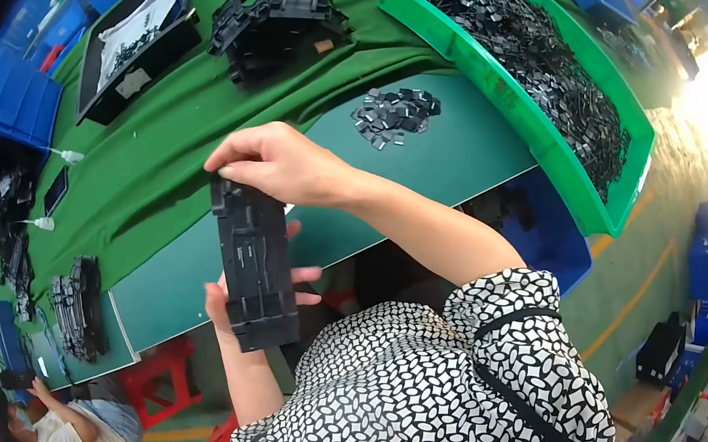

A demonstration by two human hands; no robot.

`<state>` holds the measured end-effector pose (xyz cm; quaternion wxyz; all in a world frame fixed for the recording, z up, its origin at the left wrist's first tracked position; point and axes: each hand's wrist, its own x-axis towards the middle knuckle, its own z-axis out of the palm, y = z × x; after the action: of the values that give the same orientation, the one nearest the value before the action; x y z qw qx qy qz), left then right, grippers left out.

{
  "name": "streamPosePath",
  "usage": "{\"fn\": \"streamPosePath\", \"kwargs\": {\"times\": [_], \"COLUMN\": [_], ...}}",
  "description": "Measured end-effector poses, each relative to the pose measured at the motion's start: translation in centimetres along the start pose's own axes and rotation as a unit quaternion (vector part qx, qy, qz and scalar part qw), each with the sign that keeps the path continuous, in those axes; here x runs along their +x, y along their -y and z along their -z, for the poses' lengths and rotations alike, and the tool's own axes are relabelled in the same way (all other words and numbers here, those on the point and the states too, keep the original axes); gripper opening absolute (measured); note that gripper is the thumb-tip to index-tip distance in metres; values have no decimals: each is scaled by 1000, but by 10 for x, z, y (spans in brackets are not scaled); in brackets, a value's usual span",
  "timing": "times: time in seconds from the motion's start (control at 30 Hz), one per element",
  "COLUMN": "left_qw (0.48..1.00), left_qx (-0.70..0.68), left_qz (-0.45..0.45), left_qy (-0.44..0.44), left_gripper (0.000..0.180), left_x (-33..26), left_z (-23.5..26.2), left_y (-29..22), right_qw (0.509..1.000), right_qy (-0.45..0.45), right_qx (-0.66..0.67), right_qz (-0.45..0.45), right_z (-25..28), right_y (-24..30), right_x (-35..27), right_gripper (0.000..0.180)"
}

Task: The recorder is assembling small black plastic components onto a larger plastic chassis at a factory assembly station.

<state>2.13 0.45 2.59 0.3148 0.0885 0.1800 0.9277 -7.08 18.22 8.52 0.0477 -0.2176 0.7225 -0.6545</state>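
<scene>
Green counter (466,119) is filling my background. I'm seeing black plastic part (254,266) at 8 o'clock, right hand (286,163) fingers pinching its 11-o'clock end, left hand (223,315) thumb and spread fingers straddling it.

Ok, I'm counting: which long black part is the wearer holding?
The part gripped by the right hand, left hand behind it; the far stack and lower-left stack sit on the table.

On my feed I can read nothing: dark marks (501,89) (probably characters) blur across the green bin (525,124) at one o'clock.
</scene>
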Motion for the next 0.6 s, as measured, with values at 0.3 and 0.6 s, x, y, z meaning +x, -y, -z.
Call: {"fn": "streamPosePath", "kwargs": {"times": [0.3,0.6], "left_qw": [979,972], "left_qx": [57,24], "left_qz": [-189,-221], "left_qy": [-43,-82], "left_gripper": [68,62], "left_x": [13,16], "left_z": [13,15], "left_y": [-8,-8], "right_qw": [953,894], "right_qy": [-187,-164], "right_qx": [-238,-411], "right_qz": [34,-61], "right_z": [69,110], "right_y": [-14,-49], "right_x": [-66,-105], "right_gripper": [13,12]}}
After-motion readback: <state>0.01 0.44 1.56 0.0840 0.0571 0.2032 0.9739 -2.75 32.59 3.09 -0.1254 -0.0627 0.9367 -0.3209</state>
